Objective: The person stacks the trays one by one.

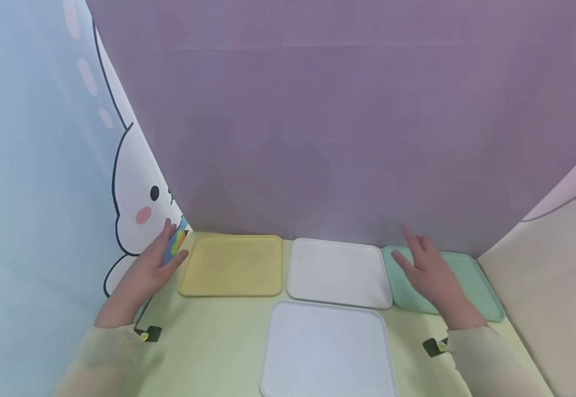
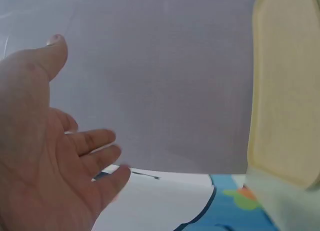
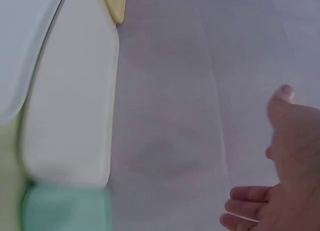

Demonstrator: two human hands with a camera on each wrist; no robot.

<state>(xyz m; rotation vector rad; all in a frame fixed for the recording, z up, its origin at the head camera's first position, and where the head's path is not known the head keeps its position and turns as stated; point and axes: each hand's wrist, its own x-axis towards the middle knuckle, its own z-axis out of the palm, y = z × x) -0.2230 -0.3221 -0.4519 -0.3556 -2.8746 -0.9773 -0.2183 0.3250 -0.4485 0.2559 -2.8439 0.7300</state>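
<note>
My left hand point(image 1: 145, 274) hovers left of the yellow tray point(image 1: 233, 266), thumb apart from the loosely extended fingers, holding nothing. In the left wrist view its palm shows bare, and the yellow tray point(image 2: 285, 91) stands at the right edge. Over the green tray point(image 1: 466, 281) my right hand point(image 1: 429, 270) is raised, likewise holding nothing, with its thumb spread away from the fingers. Between those trays lies a white tray point(image 1: 339, 273). A larger pale tray point(image 1: 328, 353) sits nearer to me. No object shows on any of the trays.
A purple-grey panel point(image 1: 342, 121) rises behind the row of trays. On the left stands a light blue wall point(image 1: 35, 165) with a cartoon print; a pale wall point(image 1: 555, 275) is at the right. The trays lie on a yellow-green table surface point(image 1: 208, 347).
</note>
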